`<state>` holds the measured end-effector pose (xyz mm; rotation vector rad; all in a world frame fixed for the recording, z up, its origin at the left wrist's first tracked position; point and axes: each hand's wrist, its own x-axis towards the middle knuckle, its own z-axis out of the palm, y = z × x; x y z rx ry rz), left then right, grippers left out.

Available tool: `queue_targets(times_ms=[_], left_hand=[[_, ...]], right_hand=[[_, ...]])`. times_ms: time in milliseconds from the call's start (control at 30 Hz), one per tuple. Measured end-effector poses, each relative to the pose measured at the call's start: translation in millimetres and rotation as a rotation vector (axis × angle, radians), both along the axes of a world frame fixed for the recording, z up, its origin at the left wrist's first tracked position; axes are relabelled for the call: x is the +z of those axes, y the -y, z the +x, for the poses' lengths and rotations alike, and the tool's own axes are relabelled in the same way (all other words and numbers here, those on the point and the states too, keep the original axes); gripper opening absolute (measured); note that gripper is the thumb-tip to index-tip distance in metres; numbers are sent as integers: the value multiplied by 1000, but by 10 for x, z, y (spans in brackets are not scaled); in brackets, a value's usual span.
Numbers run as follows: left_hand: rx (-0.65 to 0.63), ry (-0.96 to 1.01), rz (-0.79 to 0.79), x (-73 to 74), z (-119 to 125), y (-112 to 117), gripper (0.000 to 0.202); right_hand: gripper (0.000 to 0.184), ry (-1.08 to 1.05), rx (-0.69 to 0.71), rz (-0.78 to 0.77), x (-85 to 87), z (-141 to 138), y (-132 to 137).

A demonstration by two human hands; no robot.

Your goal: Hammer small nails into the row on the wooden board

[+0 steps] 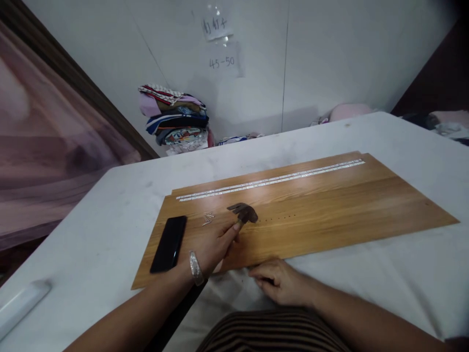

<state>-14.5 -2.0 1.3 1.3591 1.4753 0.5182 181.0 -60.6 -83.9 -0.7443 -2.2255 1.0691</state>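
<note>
My left hand [212,244], with a silver bracelet on the wrist, is closed around the handle of a claw hammer [244,213] whose dark head rests on a long wooden board [330,210]. A row of small dark dots, nail heads or holes, runs to the right of the hammer head [278,218]. A few loose nails [208,219] lie just left of the hammer. My right hand [280,281] rests at the board's near edge, fingers curled down on the white table; I cannot make out anything in it.
A black phone [169,243] lies on the board's left end. A pale strip [271,180] runs along the board's far side. The white table [110,215] has a white object [20,303] at its left corner. Folded cloths [176,120] are stacked against the wall.
</note>
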Motion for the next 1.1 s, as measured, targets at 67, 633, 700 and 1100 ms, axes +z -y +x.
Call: queue_targets(times_ms=[67, 633, 700, 1100], left_hand=[[-28, -50, -36, -14, 2, 9, 51], [-6, -75, -86, 13, 11, 21, 52], [-16, -57, -88, 32, 19, 12, 49], [5, 47, -156, -1, -12, 12, 45]], right_hand=[[28, -4, 8, -12, 11, 7, -1], [28, -15, 35, -99, -5, 19, -10], [28, -33, 24, -97, -26, 17, -1], [30, -79, 38, -101, -34, 18, -17]])
